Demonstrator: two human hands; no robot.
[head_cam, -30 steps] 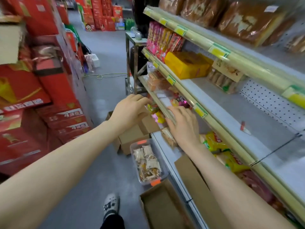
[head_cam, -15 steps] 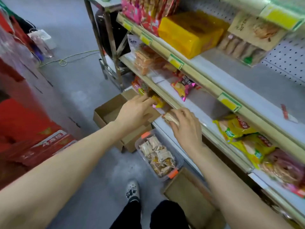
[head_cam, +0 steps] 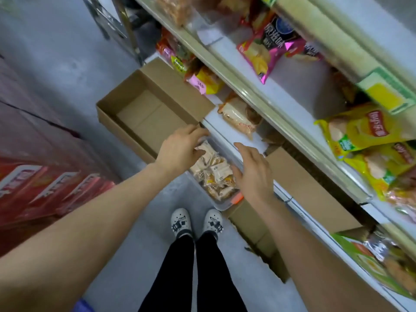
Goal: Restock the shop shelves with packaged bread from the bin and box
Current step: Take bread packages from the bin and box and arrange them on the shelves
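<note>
Since half a sec ago the R hand (head_cam: 254, 172) let go of the bread pkt (head_cam: 238, 115). It now lies on the btm shelf (head_cam: 227, 134), on the white board just behind the front edge. The R hand came back over the bin (head_cam: 225, 204); its fingers are stretched and loose, holding nothing, above the bin's shelf-side rim. L hand (head_cam: 180, 150) left the cardboard box (head_cam: 108, 109) and is now over the far end of the bin, fingers bent down onto the small bread pkts (head_cam: 216, 174) inside; whether it grips one I cannot tell. The bin stands on the floor (head_cam: 74, 70), just beside the shelf base, w/ the box just beyond it. On the shelf above, at right, lie yellow chips bags (head_cam: 360, 131). Across the aisle red cartons (head_cam: 45, 188) are stacked.
</note>
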